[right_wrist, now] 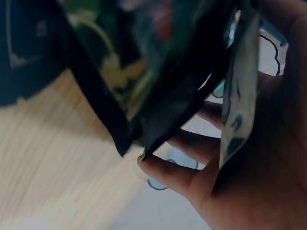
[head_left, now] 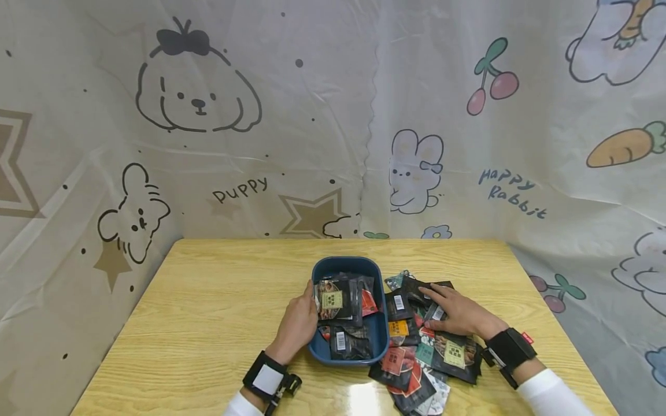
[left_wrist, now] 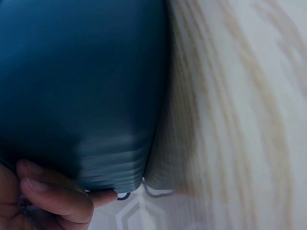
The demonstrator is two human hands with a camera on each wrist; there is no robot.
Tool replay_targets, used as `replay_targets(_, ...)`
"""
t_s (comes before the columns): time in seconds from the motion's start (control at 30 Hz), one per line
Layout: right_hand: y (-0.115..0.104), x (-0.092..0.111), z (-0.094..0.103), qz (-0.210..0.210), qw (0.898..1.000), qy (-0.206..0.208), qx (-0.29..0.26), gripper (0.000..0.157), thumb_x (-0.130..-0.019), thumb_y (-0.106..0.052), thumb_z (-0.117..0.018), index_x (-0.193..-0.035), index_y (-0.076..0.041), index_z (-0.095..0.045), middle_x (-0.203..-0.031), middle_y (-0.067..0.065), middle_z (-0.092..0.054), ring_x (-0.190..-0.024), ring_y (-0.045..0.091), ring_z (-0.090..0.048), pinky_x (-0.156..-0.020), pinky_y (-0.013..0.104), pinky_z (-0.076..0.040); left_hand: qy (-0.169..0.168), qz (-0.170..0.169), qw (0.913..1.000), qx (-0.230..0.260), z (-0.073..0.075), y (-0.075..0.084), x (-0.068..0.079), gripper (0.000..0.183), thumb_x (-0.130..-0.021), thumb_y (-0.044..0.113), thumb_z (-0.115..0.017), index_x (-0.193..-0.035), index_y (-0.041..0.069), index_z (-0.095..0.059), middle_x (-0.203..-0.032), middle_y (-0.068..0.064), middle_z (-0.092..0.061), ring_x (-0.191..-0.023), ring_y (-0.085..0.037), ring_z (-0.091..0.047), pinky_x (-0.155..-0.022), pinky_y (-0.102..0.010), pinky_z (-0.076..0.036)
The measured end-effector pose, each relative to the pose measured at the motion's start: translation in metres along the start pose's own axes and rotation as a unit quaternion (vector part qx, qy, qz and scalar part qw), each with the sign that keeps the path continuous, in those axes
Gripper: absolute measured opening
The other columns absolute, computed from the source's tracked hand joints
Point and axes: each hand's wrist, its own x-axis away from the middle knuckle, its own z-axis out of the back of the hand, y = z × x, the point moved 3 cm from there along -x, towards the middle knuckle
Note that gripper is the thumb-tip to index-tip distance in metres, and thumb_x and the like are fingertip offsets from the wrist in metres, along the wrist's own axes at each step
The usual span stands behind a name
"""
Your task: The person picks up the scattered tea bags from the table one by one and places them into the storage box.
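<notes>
A deep blue plastic bin [head_left: 350, 363] stands on the table, holding several dark food packets [head_left: 338, 300]. My left hand [head_left: 299, 323] grips its left side, fingertips right at the rim; in the left wrist view bent fingers [left_wrist: 57, 196] show beside the ribbed blue wall [left_wrist: 86, 86]. Right of the bin lies a loose heap of packets [head_left: 406, 370], black with red, yellow and teal labels. Over its upper part my right hand [head_left: 460, 312] spreads thumb and fingers around several packets. The right wrist view shows glossy black-edged packets [right_wrist: 134, 72] between that hand's fingers.
The pale wood table [head_left: 218, 323] reaches back to a curtain [head_left: 312, 115] printed with cartoon animals. Its right edge [head_left: 557, 323] runs past my right wrist. Packets in the heap lie close against the bin's right wall. Both wrists wear black straps [head_left: 512, 352].
</notes>
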Motion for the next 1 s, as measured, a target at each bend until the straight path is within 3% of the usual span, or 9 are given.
replay_targets(0.2,-0.001,-0.007,-0.001,0.008,0.999,0.042,0.019,0.060,-0.092,-0.036,-0.061,-0.144,-0.011,-0.044,-0.145,0.025,-0.041,-0.127,0.047,-0.041,-0.099,0.060,-0.039,-0.002,0.006,1.0000,0.004,0.002,0.001,0.000,0.048,-0.098,0.005,-0.042,-0.143,-0.009,-0.035,-0.057,-0.001,-0.041,-0.043,-0.011,-0.037,-0.040,-0.027,-0.029)
replay_targets(0.47,-0.011,-0.021,0.003,0.033,0.998,0.043,0.037,0.081,-0.080,-0.042,-0.073,-0.148,-0.015,-0.038,-0.151,0.027,-0.031,-0.131,0.051,-0.034,-0.100,0.067,-0.032,-0.001,0.017,0.9999,0.001,0.003,0.000,0.001,0.047,-0.098,0.006,-0.041,-0.143,-0.008,-0.036,-0.058,-0.006,-0.048,-0.044,-0.012,-0.039,-0.042,-0.029,-0.030)
replay_targets(0.67,-0.013,-0.032,-0.002,0.053,0.998,0.016,0.032,0.070,-0.089,-0.036,-0.066,-0.148,-0.012,-0.037,-0.148,0.026,-0.037,-0.129,0.048,-0.039,-0.099,0.063,-0.037,-0.005,0.010,0.9999,0.006,0.000,0.001,0.003,0.047,-0.098,0.006,-0.042,-0.142,-0.009,-0.036,-0.060,-0.009,-0.052,-0.044,-0.011,-0.039,-0.041,-0.028,-0.031)
replay_targets(0.87,-0.010,-0.040,0.001,0.078,0.991,0.094,0.052,0.046,-0.091,-0.008,-0.061,-0.136,-0.005,-0.053,-0.123,0.021,-0.061,-0.107,0.040,-0.058,-0.089,0.056,-0.048,-0.003,0.010,0.9999,0.003,0.001,0.002,0.003,0.048,-0.098,0.006,-0.042,-0.143,-0.008,-0.036,-0.055,0.000,-0.040,-0.040,-0.009,-0.035,-0.039,-0.026,-0.028)
replay_targets(1.0,-0.006,-0.044,0.005,0.077,0.986,0.138,0.051,0.035,-0.092,-0.003,-0.056,-0.127,-0.005,-0.061,-0.110,0.016,-0.069,-0.097,0.034,-0.064,-0.083,0.052,-0.052,-0.002,0.012,0.9999,0.002,0.001,0.000,0.002,0.048,-0.097,0.006,-0.042,-0.143,-0.008,-0.036,-0.056,0.000,-0.041,-0.041,-0.009,-0.036,-0.040,-0.026,-0.029)
